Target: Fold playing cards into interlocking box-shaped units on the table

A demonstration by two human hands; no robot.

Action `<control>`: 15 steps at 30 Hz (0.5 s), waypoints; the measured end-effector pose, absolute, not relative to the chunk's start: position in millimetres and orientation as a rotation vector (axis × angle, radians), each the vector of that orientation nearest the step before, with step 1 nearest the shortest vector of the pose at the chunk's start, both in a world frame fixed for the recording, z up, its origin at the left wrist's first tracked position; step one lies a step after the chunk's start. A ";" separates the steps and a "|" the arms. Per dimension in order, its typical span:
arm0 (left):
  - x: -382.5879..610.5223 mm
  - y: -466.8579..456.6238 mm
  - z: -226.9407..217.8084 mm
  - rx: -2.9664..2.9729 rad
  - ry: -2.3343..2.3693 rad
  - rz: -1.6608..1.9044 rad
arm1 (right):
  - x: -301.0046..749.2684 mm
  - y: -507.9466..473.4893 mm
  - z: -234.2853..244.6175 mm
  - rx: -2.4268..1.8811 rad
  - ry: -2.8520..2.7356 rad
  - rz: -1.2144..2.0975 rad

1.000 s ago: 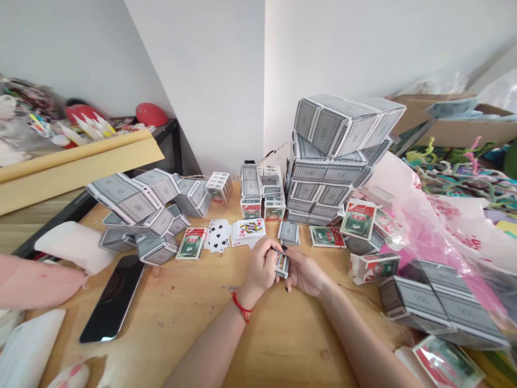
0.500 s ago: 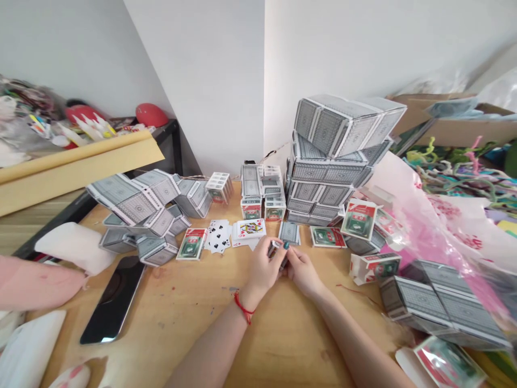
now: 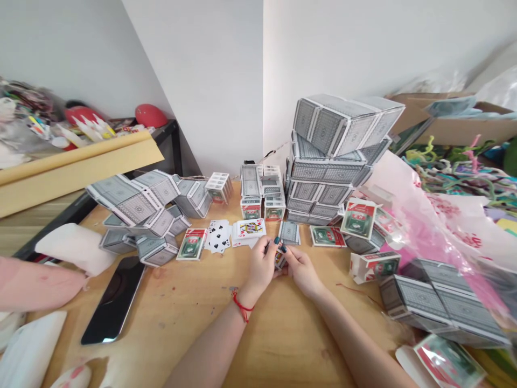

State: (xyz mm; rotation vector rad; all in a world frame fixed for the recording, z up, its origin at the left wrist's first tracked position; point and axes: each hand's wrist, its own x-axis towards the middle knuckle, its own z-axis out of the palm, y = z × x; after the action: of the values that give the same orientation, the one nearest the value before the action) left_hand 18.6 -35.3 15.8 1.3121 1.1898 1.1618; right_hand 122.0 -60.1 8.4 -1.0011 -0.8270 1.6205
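Both my hands meet over the middle of the wooden table (image 3: pixel 189 318) and grip a small deck of playing cards (image 3: pixel 279 260) between them. My left hand (image 3: pixel 262 268), with a red string at the wrist, curls round the deck's left side. My right hand (image 3: pixel 299 269) pinches its right side with dark-nailed fingers. Just beyond the hands lie a face-up pile topped by a queen (image 3: pixel 249 229), a fan of spade cards (image 3: pixel 218 235) and a face-down grey-backed pile (image 3: pixel 290 232).
Wrapped grey card bricks are stacked behind (image 3: pixel 335 156), at the left (image 3: pixel 137 207) and at the right (image 3: pixel 436 307). Red and green card boxes (image 3: pixel 191 243) (image 3: pixel 358 218) lie about. A black phone (image 3: pixel 113 302) rests at the left. Pink plastic bag (image 3: pixel 428 226) at the right.
The hands moved slightly away from me toward the card piles, and the deck turned from lying flat in my right palm to being pinched between both hands' fingertips.
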 end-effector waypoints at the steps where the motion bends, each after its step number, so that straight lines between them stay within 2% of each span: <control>1: 18.7 -35.0 16.1 1.283 1.177 1.164 | 122.0 -60.2 7.8 -1.005 -0.837 1.619; 10: 16.3 -29.5 14.9 0.809 0.997 1.025 | 117.5 -62.7 6.7 -1.097 -0.936 1.476; 15: 15.2 -29.0 17.1 0.849 1.060 0.995 | 121.0 -62.7 12.1 -1.111 -0.985 1.483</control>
State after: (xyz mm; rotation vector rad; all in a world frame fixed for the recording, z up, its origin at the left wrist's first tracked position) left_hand 15.2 -29.0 17.1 0.8487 1.0604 0.9946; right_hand 121.0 -62.7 12.1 -1.1108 -0.9846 1.4831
